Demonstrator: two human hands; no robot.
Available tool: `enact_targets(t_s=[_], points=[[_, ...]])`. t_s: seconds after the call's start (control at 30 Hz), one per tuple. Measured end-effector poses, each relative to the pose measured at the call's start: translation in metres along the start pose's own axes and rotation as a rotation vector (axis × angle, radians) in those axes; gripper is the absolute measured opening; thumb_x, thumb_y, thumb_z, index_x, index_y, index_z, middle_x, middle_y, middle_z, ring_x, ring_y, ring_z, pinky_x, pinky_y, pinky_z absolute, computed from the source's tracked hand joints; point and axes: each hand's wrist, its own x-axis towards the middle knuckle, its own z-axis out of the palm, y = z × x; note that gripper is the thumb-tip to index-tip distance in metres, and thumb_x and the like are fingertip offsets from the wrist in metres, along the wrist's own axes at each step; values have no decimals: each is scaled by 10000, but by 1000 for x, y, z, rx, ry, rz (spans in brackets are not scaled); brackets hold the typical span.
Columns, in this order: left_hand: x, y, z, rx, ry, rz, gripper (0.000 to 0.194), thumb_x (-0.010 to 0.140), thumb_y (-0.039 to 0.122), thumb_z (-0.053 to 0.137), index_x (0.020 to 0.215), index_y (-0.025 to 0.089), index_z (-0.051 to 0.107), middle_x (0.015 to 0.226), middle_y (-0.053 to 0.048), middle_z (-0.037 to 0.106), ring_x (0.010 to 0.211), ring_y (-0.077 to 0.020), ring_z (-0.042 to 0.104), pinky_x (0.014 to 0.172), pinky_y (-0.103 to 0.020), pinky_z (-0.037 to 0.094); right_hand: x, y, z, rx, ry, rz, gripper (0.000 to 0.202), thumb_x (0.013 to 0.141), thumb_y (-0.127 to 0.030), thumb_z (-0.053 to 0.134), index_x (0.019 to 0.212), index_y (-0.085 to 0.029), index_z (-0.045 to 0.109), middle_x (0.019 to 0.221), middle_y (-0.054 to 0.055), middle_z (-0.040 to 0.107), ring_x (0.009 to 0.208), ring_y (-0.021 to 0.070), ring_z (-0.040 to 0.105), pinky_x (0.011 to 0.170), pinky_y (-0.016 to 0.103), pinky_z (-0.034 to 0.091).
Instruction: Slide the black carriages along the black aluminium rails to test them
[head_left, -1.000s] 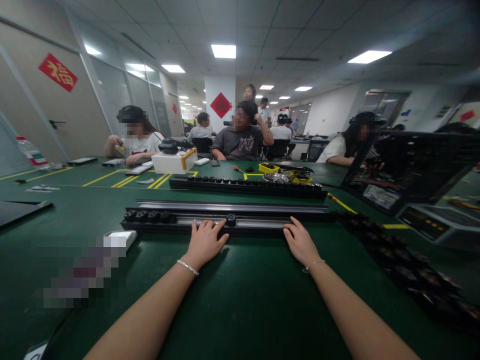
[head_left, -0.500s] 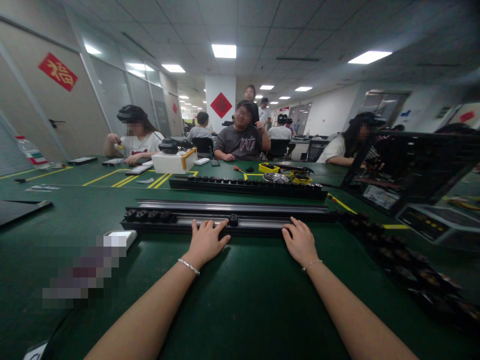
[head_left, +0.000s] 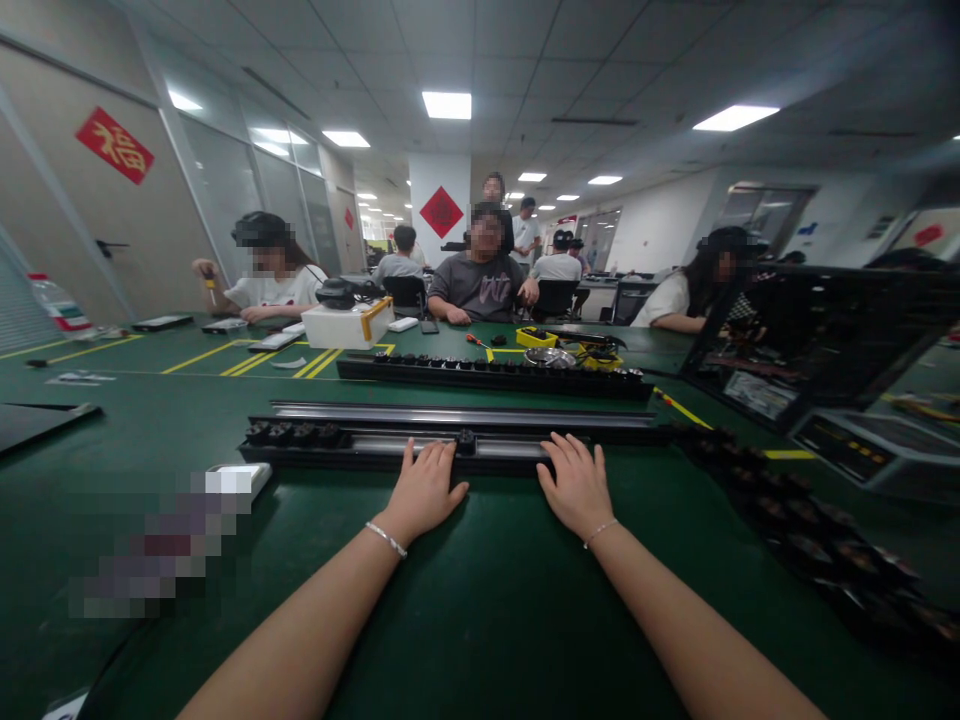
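Note:
A long black channel (head_left: 510, 464) lies crosswise in front of me, its inside bare and greyish along much of its length. Several black socket-like modules (head_left: 296, 434) fill its left end, and one single black module (head_left: 466, 441) sits near the middle. My left hand (head_left: 426, 488) rests on the near edge just left of that single module, fingers stretched out, thumb apart. To its right, my right hand (head_left: 577, 487) lies over the same channel with spread fingers. Neither hand is wrapped round anything.
Behind it are a bare rail (head_left: 457, 412) and another module-filled channel (head_left: 495, 375). Many black modules (head_left: 810, 540) lie along the right. A partly pixelated device (head_left: 238, 480) is at left. A black metal case (head_left: 795, 345) stands at right. Co-workers sit across the table.
My right hand has shifted left along the channel, nearer the single module. My left hand has moved slightly right, with its fingers drawn closer together. The modules look unmoved.

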Motion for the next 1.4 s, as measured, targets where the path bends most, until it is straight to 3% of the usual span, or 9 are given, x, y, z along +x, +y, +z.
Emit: enact_targets(t_s=[0.13, 0.27, 0.73, 0.83, 0.97, 1.2, 1.4], points=[[0, 0, -1, -23, -7, -5, 556, 845, 442, 450, 1318, 153, 409, 1267, -128, 546, 1221, -257, 436, 1112, -524, 103, 1, -9, 4, 58, -46, -99, 450, 894, -358, 341, 1253, -157, 522, 1368, 84, 472, 1285, 233, 349, 1096, 463, 189], [0, 1, -3, -29, -21, -16, 540, 842, 436, 463, 1316, 183, 413, 1255, -111, 553, 1204, -255, 448, 1110, -521, 100, 3, -20, 6, 114, -79, -148, 466, 893, -354, 349, 1302, -172, 476, 1372, 83, 468, 1266, 216, 383, 1096, 441, 186], [2, 3, -4, -39, -16, -29, 509, 835, 421, 488, 1302, 228, 424, 1159, -76, 584, 1131, -249, 483, 1085, -560, 102, 20, -70, 11, 249, -92, -94, 464, 896, -360, 353, 1301, -173, 477, 1359, 91, 482, 1246, 202, 406, 1070, 416, 223], [2, 3, -4, -31, -34, -33, 503, 839, 430, 482, 1302, 241, 428, 1155, -73, 583, 1129, -248, 483, 1086, -554, 103, 21, -80, 11, 254, -84, -70, 466, 895, -363, 365, 1339, -241, 435, 1349, 66, 496, 1232, 200, 419, 1061, 445, 220], [3, 4, -5, -23, -46, -42, 498, 843, 441, 474, 1304, 259, 430, 1143, -69, 581, 1127, -250, 484, 1085, -547, 106, 21, -84, 10, 236, -85, -73, 438, 899, -369, 364, 1330, -336, 428, 1346, 21, 502, 1231, 208, 415, 1046, 478, 207], [3, 7, -7, 9, -68, -55, 483, 840, 451, 482, 1295, 297, 440, 1115, -63, 575, 1112, -250, 489, 1080, -550, 107, 31, -92, 11, 275, -46, 35, 397, 889, -388, 387, 1250, -270, 502, 1281, 48, 553, 1161, 210, 458, 998, 431, 253], [3, 5, -7, 30, -67, -28, 499, 841, 454, 480, 1315, 310, 416, 1104, -62, 567, 1092, -251, 491, 1069, -557, 126, 36, -98, 15, 298, -23, 106, 321, 883, -383, 419, 1158, -284, 553, 1142, 36, 633, 1090, 202, 494, 963, 411, 258]])
